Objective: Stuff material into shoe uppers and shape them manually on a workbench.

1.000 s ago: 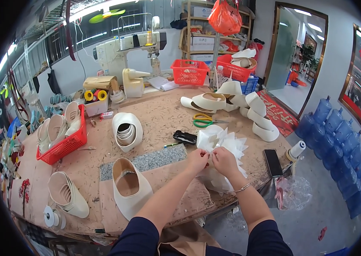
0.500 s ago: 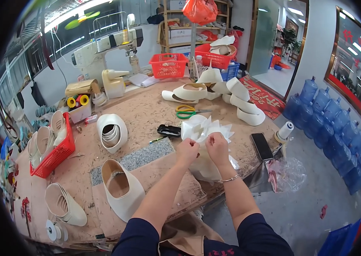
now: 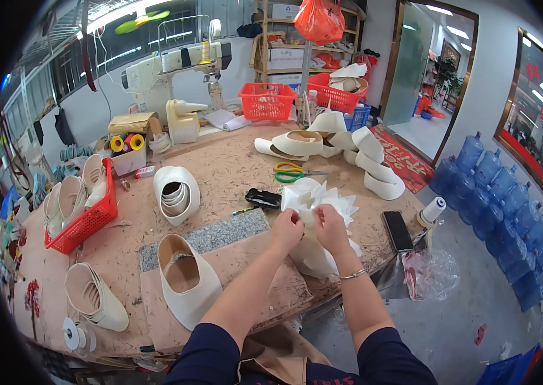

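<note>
Over the near right part of the table, my left hand [image 3: 287,228] and my right hand [image 3: 332,230] are closed in pinches, a small gap apart. A thin, pale translucent piece [image 3: 310,221] shows between the fingertips; its exact kind is unclear. Just beyond and under the hands lies a bundle of white thin pieces with pointed edges [image 3: 342,200], partly covered by my fingers. A glossy black case [image 3: 263,198] sits left of the bundle. Scissors with green and yellow handles [image 3: 289,171] rest behind it.
Curved off-white shoe pieces [image 3: 184,282] stand left, some in a red basket [image 3: 85,218]; more [image 3: 380,176] lie at the back right. A grey speckled slab [image 3: 220,234] lies centrally. A phone [image 3: 398,231] and thread cone [image 3: 432,210] sit by the right edge.
The view has shifted slightly, so the table appears a little further right. Both hands stay pinched over the white bundle, the fingertips slightly further apart.
</note>
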`<move>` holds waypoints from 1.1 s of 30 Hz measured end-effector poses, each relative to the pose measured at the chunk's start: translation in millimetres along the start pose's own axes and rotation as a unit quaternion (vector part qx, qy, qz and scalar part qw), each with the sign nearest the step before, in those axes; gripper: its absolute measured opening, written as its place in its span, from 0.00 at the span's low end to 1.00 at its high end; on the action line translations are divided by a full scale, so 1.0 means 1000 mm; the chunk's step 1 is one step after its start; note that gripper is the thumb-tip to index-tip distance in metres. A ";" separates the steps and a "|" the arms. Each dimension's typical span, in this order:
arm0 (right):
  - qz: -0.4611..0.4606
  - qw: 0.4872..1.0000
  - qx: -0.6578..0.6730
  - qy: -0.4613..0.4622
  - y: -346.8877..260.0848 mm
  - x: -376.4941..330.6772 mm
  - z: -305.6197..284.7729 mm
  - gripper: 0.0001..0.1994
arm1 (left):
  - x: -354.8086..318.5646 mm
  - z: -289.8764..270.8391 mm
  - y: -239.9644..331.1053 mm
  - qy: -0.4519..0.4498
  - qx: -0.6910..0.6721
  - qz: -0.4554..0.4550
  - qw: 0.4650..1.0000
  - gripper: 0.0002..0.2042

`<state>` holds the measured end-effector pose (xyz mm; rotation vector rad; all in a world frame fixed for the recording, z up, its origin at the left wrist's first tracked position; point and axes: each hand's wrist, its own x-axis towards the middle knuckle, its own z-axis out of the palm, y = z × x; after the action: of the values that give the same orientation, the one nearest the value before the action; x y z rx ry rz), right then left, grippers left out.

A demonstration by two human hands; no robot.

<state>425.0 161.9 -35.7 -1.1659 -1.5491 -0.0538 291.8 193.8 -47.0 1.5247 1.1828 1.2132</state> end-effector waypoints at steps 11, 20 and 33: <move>-0.061 0.995 -0.020 -0.073 -0.015 0.018 -0.012 0.11 | -0.002 -0.013 0.018 -0.051 -0.004 -0.014 0.999 0.06; 0.210 0.977 -0.030 0.026 0.037 0.027 -0.040 0.05 | 0.006 -0.011 -0.011 -0.017 -0.035 -0.084 0.996 0.08; 0.331 0.740 0.586 0.005 -0.020 0.010 -0.076 0.05 | -0.027 -0.017 -0.006 0.128 0.073 0.145 0.978 0.25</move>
<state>467.4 113.5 9.9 -0.5607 -0.7389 1.2244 271.6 169.4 -54.8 1.7346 1.2692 1.5849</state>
